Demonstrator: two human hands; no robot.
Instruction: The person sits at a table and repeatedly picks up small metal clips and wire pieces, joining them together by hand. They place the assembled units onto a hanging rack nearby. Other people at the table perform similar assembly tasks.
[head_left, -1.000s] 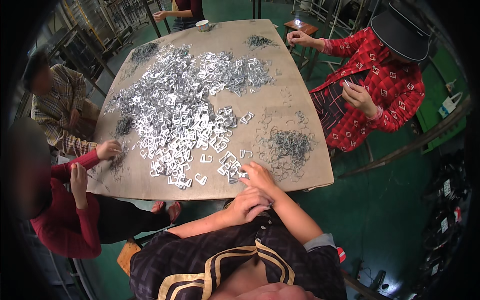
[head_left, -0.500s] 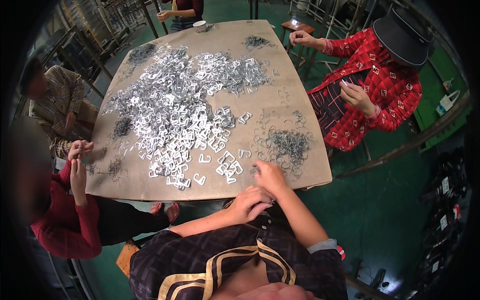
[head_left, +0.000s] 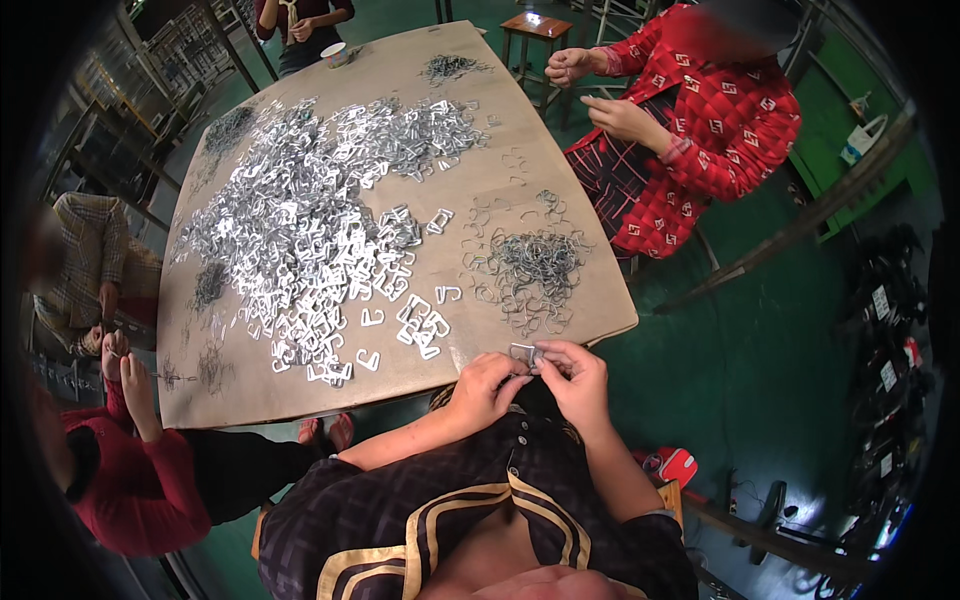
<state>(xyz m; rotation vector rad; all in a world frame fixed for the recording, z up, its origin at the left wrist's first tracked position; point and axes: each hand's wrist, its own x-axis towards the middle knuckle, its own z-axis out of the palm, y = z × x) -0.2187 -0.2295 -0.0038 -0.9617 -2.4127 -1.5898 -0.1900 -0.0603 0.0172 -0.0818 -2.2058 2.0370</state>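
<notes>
Just off the near table edge, my two hands meet at their fingertips. A flat silver metal hook (head_left: 522, 352) sticks up between them. My left hand (head_left: 485, 390) is closed, pinching the lower part of the hook. My right hand (head_left: 577, 383) is closed too, its thumb and forefinger pressed against the hook's side around a small grey curved bit that looks like a wire clip; the fingers partly cover it. Closest on the table are a pile of thin bent wire clips (head_left: 540, 262) and a small group of loose silver hooks (head_left: 422, 325).
A large heap of silver hooks (head_left: 310, 215) covers the middle of the brown table (head_left: 440, 362). Smaller wire piles lie near its edges, and a paper tub (head_left: 336, 56) stands at the far edge. Co-workers sit around, one in a red patterned jacket (head_left: 690, 130) at right.
My right hand has come back from the near edge of the wire pile to my left hand. Both now meet at the hook. The view has shifted, so the table sits further left.
</notes>
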